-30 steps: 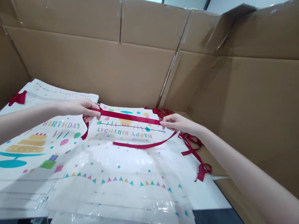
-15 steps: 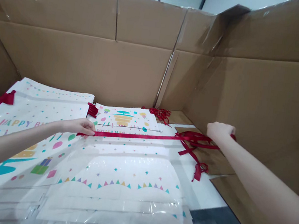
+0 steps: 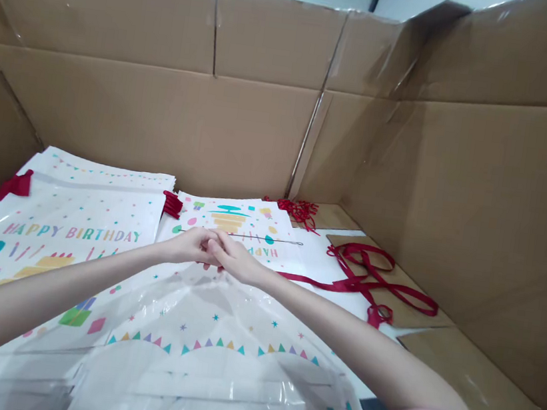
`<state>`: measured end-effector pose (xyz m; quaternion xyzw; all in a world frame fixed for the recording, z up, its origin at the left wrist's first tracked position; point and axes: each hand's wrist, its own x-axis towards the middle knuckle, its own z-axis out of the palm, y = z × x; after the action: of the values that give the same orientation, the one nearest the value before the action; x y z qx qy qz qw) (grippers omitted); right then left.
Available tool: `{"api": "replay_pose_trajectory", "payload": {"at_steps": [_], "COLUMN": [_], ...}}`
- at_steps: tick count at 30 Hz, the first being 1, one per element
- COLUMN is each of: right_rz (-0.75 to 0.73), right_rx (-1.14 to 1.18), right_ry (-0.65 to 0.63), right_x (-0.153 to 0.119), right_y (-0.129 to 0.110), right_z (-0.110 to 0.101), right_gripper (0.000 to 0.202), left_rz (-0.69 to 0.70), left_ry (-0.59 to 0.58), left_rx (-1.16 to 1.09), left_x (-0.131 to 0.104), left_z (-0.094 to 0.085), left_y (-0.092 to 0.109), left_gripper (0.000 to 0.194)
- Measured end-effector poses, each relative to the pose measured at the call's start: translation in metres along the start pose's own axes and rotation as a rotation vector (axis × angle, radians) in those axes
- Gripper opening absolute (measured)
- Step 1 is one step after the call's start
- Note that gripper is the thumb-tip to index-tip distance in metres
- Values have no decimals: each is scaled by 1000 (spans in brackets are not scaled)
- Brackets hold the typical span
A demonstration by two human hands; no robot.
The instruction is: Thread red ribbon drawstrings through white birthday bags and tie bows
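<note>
My left hand [image 3: 191,246] and my right hand [image 3: 235,259] meet over a clear plastic bag [image 3: 210,378] printed with stars and bunting, their fingers closed together and overlapping. A red ribbon [image 3: 328,284] runs from the right behind my right wrist toward them. Its end appears to be in my left hand, though the fingers cover it. What my right fingers pinch is hidden. The bag's film rises in folds toward my hands. Just beyond them lies a thin wire [image 3: 289,242] with a looped end, partly hidden by the fingers.
Loose loops of ribbon lie on the cardboard [image 3: 414,284] at right. On the left is a stack of Happy Birthday bags [image 3: 102,206] with red ribbon bunches [image 3: 17,185] at its sides. Red cord [image 3: 299,210] is piled at the back. Tall cardboard walls [image 3: 139,113] surround the surface.
My right hand has let go of the ribbon loops at right and come across to my left hand. My left hand has shifted slightly right. The bag's film is now raised.
</note>
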<state>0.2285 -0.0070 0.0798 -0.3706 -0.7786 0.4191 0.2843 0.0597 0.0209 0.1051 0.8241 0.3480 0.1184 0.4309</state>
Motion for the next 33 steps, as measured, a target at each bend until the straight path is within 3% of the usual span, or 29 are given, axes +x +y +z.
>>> {"api": "replay_pose_trajectory", "payload": {"at_steps": [4, 7, 10, 14, 18, 22, 26, 30, 33], "right_rz": [83, 132, 160, 225, 193, 192, 136, 118, 91], "right_rx": [-63, -166, -166, -217, -201, -68, -16, 149, 324], "right_ry": [53, 93, 114, 106, 116, 160, 249, 306, 392], "right_x": [-4, -21, -51, -92, -118, -128, -128, -118, -108], "right_y": [8, 19, 21, 14, 8, 1, -3, 3, 10], "right_z": [5, -5, -17, -36, -54, -62, -60, -51, -43], "right_gripper": [38, 32, 25, 17, 20, 21, 28, 31, 34], "left_rz": [0, -47, -123, -169, -144, -161, -145, -162, -218], "left_ry": [-10, 31, 210, 257, 190, 231, 357, 469, 541], "left_rx": [81, 212, 404, 598, 657, 650, 624, 515, 364], "left_x": [11, 29, 47, 64, 73, 70, 32, -45, -110], "left_z": [-8, -29, -49, -53, -42, -43, -56, -61, -53], "left_y": [-14, -44, -80, -115, -120, -100, -66, -35, -21], "left_gripper": [32, 42, 45, 40, 28, 24, 30, 43, 42]}}
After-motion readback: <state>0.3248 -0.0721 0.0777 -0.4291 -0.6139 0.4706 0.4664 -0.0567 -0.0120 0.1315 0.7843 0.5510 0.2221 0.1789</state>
